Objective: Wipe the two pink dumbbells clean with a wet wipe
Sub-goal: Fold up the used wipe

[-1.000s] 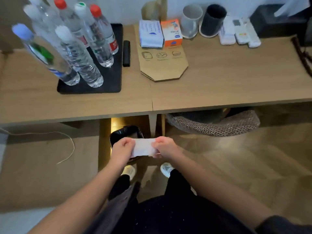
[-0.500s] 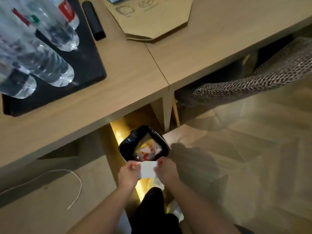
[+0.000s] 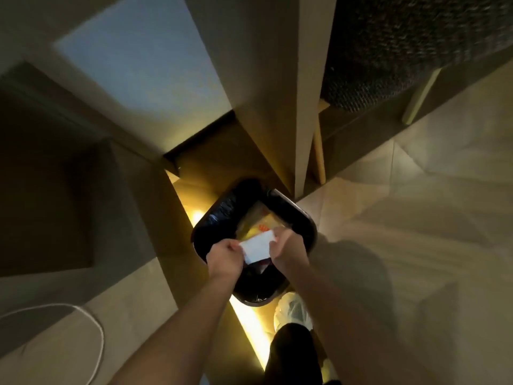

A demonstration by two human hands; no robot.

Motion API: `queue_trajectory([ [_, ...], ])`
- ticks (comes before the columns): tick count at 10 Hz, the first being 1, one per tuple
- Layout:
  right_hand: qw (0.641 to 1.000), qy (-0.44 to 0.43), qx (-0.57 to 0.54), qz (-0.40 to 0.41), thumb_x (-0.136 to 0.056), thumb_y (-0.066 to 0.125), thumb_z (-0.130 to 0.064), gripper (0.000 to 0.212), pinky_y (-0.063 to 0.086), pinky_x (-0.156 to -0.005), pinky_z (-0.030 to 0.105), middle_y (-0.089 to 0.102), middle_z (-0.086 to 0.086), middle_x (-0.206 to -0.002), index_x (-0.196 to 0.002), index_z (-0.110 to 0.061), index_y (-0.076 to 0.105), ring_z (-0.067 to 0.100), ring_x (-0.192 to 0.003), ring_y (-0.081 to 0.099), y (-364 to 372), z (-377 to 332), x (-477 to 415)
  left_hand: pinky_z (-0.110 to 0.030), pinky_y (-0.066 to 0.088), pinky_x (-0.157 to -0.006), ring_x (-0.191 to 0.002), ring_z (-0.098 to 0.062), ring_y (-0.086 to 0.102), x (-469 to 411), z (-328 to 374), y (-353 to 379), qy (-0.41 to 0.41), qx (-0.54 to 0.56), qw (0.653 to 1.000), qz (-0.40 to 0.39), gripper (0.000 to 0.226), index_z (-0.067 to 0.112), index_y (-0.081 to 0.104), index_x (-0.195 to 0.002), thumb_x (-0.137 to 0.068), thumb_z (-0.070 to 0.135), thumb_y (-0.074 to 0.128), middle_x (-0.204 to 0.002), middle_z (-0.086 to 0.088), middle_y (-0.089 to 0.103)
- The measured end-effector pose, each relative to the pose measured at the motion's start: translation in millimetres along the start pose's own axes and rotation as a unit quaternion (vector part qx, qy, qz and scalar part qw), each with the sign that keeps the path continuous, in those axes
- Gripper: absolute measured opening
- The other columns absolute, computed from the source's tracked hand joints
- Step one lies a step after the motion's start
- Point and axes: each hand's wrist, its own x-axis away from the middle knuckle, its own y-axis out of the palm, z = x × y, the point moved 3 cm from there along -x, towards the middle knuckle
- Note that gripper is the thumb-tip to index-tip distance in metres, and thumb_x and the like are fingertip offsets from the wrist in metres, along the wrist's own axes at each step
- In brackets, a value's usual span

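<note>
View has tipped down and in since 0.5 s ago: bench top, tray and bottles are out of frame, and only the bench [image 3: 305, 101] leg and underside show, in pale flat wood grain. Both hands have moved forward from the near rim to over the mouth of the bin [image 3: 308, 227]. The wipe [image 3: 256, 247] is stretched a bit wider and sits tilted, right end higher. Left hand [image 3: 224, 258] pinches the wipe's left end, fingers curled tight. Right hand [image 3: 288, 245] pinches the right end with curled fingers, thumb side hidden. The wipe is a thin, matte white rectangular sheet that looks folded, with its lower edge hanging slack. It hangs between the hands above the bin opening, touching nothing else. The bin is a dark rounded rectangle with a smooth hard rim. Its liner [image 3: 224, 209] is glossy black and crinkled. The rubbish inside is yellowish with red print, too blurred to say more. A warm yellow light strip [image 3: 247, 320] runs along the floor beside the bin. The floor [image 3: 416, 195] is pale wood planks laid at angles, smooth with a low sheen. The chair [image 3: 402, 51] at top right has a coarse dark woven seat and slim pale wooden legs. A thin white cable [image 3: 95, 323] loops on the floor at left. A white shoe [image 3: 294, 309], mesh-like in texture, sits just beside the bin's near corner, with a dark trouser leg [image 3: 291, 354] below it.
</note>
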Motion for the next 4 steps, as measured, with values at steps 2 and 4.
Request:
queue_trajectory([
  [2,1.0,0.009,-0.019,-0.007,-0.101,0.048,-0.016,0.038,0.05,-0.08,0.016,0.061,0.008,-0.119,-0.139,-0.01,0.047,0.019,-0.1,0.061,-37,-5,24,-0.037,0.042,-0.103,-0.128,-0.032,0.051,30,18,-26,0.033,-0.071,0.996,-0.045,0.047,0.01,0.047,-0.144,-0.099,0.022,0.057,-0.136,-0.013,0.058],
  [4,0.967,-0.01,0.251,0.044,-0.1,0.047,-0.036,0.058,0.022,-0.118,0.053,0.027,0.007,-0.159,-0.152,-0.026,0.025,0.032,-0.146,0.024,-153,-38,141,-0.044,0.047,-0.097,-0.131,-0.032,0.044,147,92,-96,0.156,-0.331,0.93,-0.039,0.062,0.018,0.029,-0.149,-0.098,0.043,0.051,-0.146,-0.01,0.043],
])
